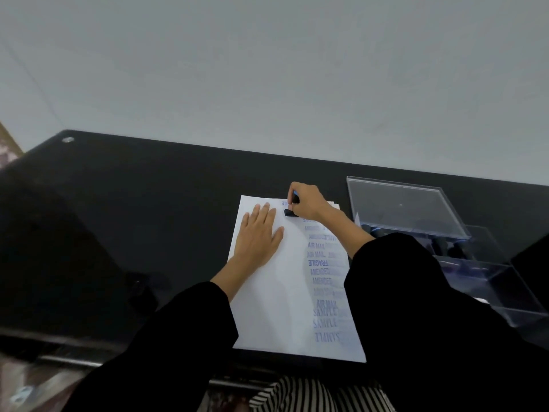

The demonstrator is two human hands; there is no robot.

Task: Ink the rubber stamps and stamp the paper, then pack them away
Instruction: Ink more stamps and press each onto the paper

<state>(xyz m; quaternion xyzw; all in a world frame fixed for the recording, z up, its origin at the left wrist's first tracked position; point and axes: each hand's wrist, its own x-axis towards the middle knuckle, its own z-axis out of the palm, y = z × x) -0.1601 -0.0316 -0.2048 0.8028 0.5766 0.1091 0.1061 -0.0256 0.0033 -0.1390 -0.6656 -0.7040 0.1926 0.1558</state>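
A white sheet of paper point(276, 292) lies on the black table point(133, 203), with a column of blue stamped words down its right side. My left hand point(258, 234) rests flat on the sheet's upper left part, fingers straight. My right hand point(307, 203) grips a small black rubber stamp point(289, 213) and holds it down on the paper near the top edge. Just above it a blue imprint shows.
A clear plastic box point(487, 292) with its lid point(404, 206) tilted open stands at the right of the paper, dark stamps inside. The wall rises behind the table's far edge. Black sleeves cover both forearms.
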